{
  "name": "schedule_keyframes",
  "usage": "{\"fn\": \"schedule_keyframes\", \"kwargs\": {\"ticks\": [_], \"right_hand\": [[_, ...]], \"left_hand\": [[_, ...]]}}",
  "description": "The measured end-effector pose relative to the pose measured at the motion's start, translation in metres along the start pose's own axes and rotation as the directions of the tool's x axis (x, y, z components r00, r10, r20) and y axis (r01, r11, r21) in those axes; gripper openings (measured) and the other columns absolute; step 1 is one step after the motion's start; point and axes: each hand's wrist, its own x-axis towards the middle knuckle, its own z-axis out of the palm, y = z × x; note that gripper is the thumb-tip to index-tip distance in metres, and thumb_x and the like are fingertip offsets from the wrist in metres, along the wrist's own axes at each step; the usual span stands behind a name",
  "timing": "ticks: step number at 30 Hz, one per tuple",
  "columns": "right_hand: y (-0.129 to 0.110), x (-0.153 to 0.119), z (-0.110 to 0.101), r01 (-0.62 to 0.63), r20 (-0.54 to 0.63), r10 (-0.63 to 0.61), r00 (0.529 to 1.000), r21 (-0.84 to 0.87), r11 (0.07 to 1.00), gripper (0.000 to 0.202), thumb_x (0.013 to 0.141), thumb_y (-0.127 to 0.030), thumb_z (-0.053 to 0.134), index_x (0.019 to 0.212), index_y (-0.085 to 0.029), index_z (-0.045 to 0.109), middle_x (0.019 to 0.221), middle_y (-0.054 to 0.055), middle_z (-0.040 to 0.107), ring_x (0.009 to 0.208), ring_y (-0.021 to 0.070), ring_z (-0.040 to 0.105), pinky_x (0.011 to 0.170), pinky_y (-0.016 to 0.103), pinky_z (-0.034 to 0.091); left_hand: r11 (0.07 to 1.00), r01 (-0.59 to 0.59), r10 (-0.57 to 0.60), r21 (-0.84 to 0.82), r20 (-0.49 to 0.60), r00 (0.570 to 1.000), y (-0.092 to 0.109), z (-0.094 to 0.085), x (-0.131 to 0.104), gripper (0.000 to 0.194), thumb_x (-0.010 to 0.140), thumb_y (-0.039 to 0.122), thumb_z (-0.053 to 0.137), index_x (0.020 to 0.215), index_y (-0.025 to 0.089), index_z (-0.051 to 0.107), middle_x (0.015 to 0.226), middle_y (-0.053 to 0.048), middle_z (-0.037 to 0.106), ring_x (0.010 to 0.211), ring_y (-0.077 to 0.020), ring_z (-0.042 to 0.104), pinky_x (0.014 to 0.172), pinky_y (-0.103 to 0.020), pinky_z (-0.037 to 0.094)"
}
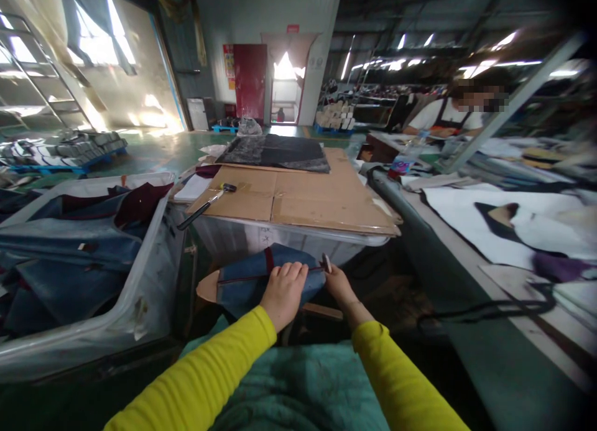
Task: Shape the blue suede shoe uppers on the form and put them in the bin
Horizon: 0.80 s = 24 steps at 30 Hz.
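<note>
A blue piece with dark red trim, seemingly leather or cloth, lies over a support in front of my lap. A tan tip sticks out at its left end. My left hand rests on top of the piece, fingers together and bent over it, holding it. At its right end my right hand is closed in a pinch around a small flat greyish tool, whose kind I cannot make out. The undersides of both hands are hidden.
Ahead, a cardboard sheet covers a white bin, with a hammer and a dark sheet on it. A bin of blue pieces stands left. On the right is a worktable with materials; a person works beyond.
</note>
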Motion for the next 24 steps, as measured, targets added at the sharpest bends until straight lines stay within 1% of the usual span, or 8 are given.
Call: {"fn": "schedule_keyframes", "kwargs": {"ticks": [2,4,6,8,15,17,21,24], "right_hand": [[0.003,-0.003,0.001,-0.007,0.003,0.007,1.000,0.017,1.000,0.028,0.062,-0.030,0.058,0.082,-0.013,0.069,0.069,0.007,0.068,0.070,0.0217,0.063,0.064,0.030,0.049],[0.006,-0.004,0.004,-0.016,0.007,0.016,1.000,0.033,0.999,0.029,0.063,-0.033,0.057,0.082,-0.013,0.068,0.070,0.007,0.068,0.069,0.0216,0.063,0.063,0.029,0.048],[0.008,-0.005,0.008,-0.025,0.010,0.025,1.000,0.047,0.999,0.031,0.064,-0.034,0.057,0.083,-0.012,0.068,0.070,0.008,0.068,0.069,0.0213,0.063,0.062,0.028,0.048],[0.009,-0.005,0.009,-0.032,0.013,0.031,0.999,0.055,0.998,0.032,0.064,-0.035,0.057,0.083,-0.012,0.068,0.070,0.008,0.068,0.069,0.0209,0.063,0.061,0.028,0.047],[0.004,-0.006,-0.006,-0.027,0.016,0.026,1.000,0.052,0.998,0.043,0.064,-0.036,0.054,0.095,-0.010,0.068,0.080,0.008,0.069,0.073,0.0193,0.063,0.064,0.026,0.047],[0.000,-0.004,-0.008,-0.026,0.011,0.026,1.000,0.041,0.999,0.043,0.063,-0.034,0.054,0.095,-0.009,0.068,0.081,0.008,0.069,0.074,0.0194,0.063,0.065,0.026,0.047],[-0.008,0.001,-0.007,-0.023,0.002,0.023,1.000,0.019,1.000,0.040,0.062,-0.029,0.052,0.093,-0.010,0.069,0.082,0.008,0.070,0.076,0.0198,0.064,0.066,0.026,0.048],[-0.011,0.002,-0.005,-0.007,0.002,0.007,1.000,0.002,1.000,0.036,0.062,-0.026,0.051,0.089,-0.011,0.070,0.079,0.008,0.070,0.074,0.0197,0.065,0.066,0.026,0.049]], "left_hand": [[0.998,-0.020,0.020,0.058,0.001,1.000,0.001,0.009,-0.003,0.044,0.090,0.012,0.037,0.134,0.016,0.039,0.129,-0.006,0.051,0.111,-0.0225,0.045,0.093,-0.040,0.038],[0.994,-0.053,0.055,0.100,-0.008,0.998,0.001,0.015,-0.010,0.047,0.090,0.012,0.036,0.137,0.016,0.034,0.136,-0.005,0.046,0.118,-0.0223,0.040,0.099,-0.041,0.033],[0.988,-0.071,0.074,0.135,-0.014,0.997,0.001,0.019,-0.017,0.048,0.091,0.013,0.035,0.138,0.016,0.034,0.139,-0.004,0.043,0.122,-0.0218,0.036,0.103,-0.042,0.029],[0.985,-0.064,0.068,0.162,-0.016,0.998,0.002,0.019,-0.021,0.047,0.091,0.013,0.034,0.138,0.016,0.034,0.139,-0.004,0.043,0.122,-0.0216,0.036,0.105,-0.041,0.027],[0.991,-0.001,0.001,0.136,-0.001,1.000,0.003,0.013,-0.019,0.049,0.089,0.014,0.038,0.138,0.016,0.033,0.125,-0.007,0.052,0.111,-0.0221,0.044,0.097,-0.040,0.034],[0.993,0.016,-0.017,0.116,0.008,1.000,0.004,0.010,-0.018,0.047,0.089,0.013,0.040,0.136,0.016,0.036,0.123,-0.007,0.053,0.109,-0.0218,0.045,0.096,-0.040,0.035],[0.996,0.072,-0.072,0.050,-0.004,0.997,0.006,0.003,-0.013,0.038,0.089,0.016,0.042,0.126,0.020,0.045,0.120,-0.005,0.054,0.107,-0.0213,0.046,0.093,-0.039,0.036],[0.995,0.105,-0.105,0.000,-0.023,0.994,0.008,-0.001,-0.009,0.034,0.089,0.018,0.042,0.123,0.021,0.047,0.119,-0.005,0.054,0.107,-0.0216,0.046,0.092,-0.039,0.036]]}}
